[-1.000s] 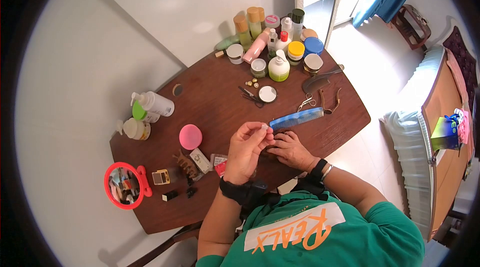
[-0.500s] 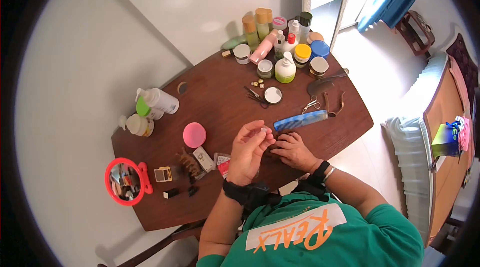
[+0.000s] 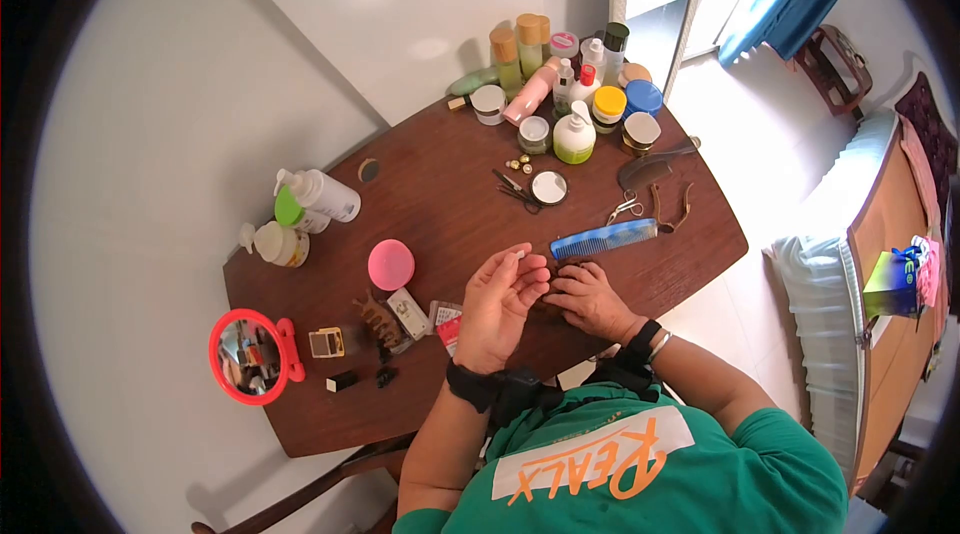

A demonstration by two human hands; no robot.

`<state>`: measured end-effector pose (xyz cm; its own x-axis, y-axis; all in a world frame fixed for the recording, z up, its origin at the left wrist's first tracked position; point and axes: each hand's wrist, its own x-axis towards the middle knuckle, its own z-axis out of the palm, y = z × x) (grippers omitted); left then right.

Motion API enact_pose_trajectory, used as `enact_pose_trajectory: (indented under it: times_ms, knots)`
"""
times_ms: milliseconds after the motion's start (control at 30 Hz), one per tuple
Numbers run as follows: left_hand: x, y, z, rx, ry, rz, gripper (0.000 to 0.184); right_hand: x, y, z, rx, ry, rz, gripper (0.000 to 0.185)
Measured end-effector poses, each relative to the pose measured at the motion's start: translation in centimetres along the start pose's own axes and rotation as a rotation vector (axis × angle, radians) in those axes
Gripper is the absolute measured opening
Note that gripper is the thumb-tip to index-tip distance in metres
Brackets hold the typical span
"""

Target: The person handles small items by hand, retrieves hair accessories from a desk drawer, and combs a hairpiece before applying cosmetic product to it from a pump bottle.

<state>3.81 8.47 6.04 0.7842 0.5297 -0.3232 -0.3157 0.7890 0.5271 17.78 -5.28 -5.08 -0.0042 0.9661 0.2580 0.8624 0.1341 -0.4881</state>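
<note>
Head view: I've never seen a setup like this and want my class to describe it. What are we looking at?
There's no machine, just someone's two bare hands. A camera worn on the head looks forward and down at them. On the brown table lie a blue comb, a round pink item and scissors, with jars and bottles towards the back. The left hand is raised, perhaps pinching something too small to identify. The right hand is low, near the comb; whether it holds anything is unclear.

Blue comb (image 3: 604, 238), brown tabletop (image 3: 460, 194), red-framed mirror (image 3: 249, 356)
</note>
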Motion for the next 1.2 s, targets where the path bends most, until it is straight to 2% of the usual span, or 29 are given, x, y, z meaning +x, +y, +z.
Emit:
enact_pose_trajectory:
  times_ms: [333, 533, 633, 933, 1200]
  knots:
    - [-0.6, -0.1, 0.6, -0.131, -0.049, 0.013, 0.022, 0.0, -0.1, -0.1, 0.003, 0.005, 0.002, 0.047]
    - [-0.6, 0.0, 0.2, -0.179, -0.219, 0.022, 0.020, 0.1, 0.0, -0.1, 0.000, 0.013, -0.003, 0.046]
    - [-0.7, -0.2, 0.7, -0.062, -0.053, 0.097, 0.019, 0.1, -0.2, -0.3, 0.001, 0.003, 0.004, 0.045]
    - [-1.3, -0.1, 2.6, 0.245, 0.112, 0.270, 0.019, 0.2, -0.2, -0.3, 0.005, 0.002, 0.004, 0.045]
    - [-1.5, 0.1, 2.6, 0.310, 0.178, 0.255, 0.015, 0.1, -0.2, -0.2, -0.001, 0.020, -0.003, 0.045]
